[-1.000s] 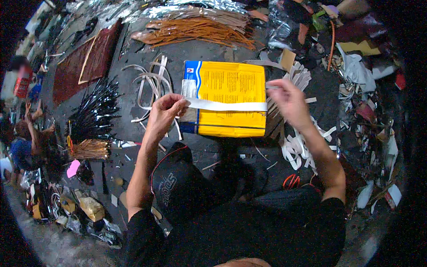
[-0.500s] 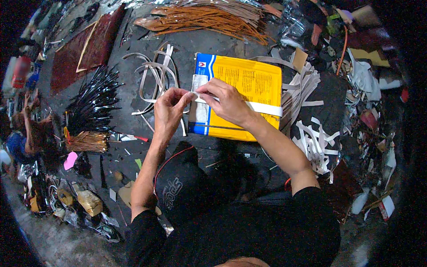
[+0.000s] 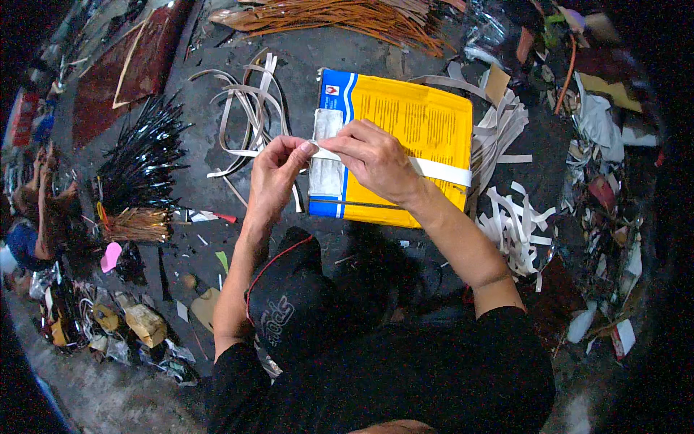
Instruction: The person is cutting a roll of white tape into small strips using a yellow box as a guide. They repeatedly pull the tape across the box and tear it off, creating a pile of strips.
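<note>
I've got left hand and right hand pinching the flat white strip over the yellow-and-blue rectangular pack, next probably needing steady tension.

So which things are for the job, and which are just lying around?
In use:
white strip, pinched by the left hand and right hand
yellow-and-blue package under it

Lying around, it seems:
black strips
orange-brown strips
maroon sheet
pink scrap

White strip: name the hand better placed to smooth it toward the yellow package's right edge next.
Probably the right hand: it's over the yellow package, nearer that edge; the left hand pinches the white strip farther left.
</note>
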{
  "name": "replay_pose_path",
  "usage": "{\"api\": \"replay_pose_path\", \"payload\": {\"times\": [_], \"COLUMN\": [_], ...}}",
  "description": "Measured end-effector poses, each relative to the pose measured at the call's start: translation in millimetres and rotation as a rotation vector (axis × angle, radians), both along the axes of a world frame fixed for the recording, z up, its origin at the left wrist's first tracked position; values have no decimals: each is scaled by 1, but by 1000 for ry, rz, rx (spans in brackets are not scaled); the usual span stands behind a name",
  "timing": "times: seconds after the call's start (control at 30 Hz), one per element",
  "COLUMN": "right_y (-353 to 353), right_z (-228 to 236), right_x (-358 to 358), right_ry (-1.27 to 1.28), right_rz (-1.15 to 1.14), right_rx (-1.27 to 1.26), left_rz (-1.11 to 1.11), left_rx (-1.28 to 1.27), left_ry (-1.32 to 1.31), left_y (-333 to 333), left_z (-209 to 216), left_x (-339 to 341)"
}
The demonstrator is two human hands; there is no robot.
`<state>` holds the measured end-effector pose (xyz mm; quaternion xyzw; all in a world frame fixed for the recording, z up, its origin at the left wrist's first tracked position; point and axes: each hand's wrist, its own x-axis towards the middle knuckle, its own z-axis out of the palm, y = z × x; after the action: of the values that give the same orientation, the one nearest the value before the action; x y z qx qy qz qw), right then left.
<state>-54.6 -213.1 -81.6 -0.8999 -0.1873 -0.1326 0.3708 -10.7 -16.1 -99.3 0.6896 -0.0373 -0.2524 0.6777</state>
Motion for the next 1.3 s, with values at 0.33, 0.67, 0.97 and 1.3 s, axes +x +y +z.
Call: {"api": "replay_pose_path", "payload": {"times": [0.33,0.67,0.97,1.3], "right_y": [5,10,9,8], "right_z": [4,2,-2,-6], "right_x": [0,1,3,4], "right_ry": [-106,-43,-63,-50], "right_rz": [2,-76,-72,-14], "right_rx": [-168,-147,-27,23], "left_rz": [17,85,98,119], "left_rx": [81,-71,-76,-264], "left_ry": [-83,-24,31,292], "left_y": [-9,-2,-5,1], "left_z": [-7,-1,-11,-30], "left_x": [0,-14,-8,-1]}}
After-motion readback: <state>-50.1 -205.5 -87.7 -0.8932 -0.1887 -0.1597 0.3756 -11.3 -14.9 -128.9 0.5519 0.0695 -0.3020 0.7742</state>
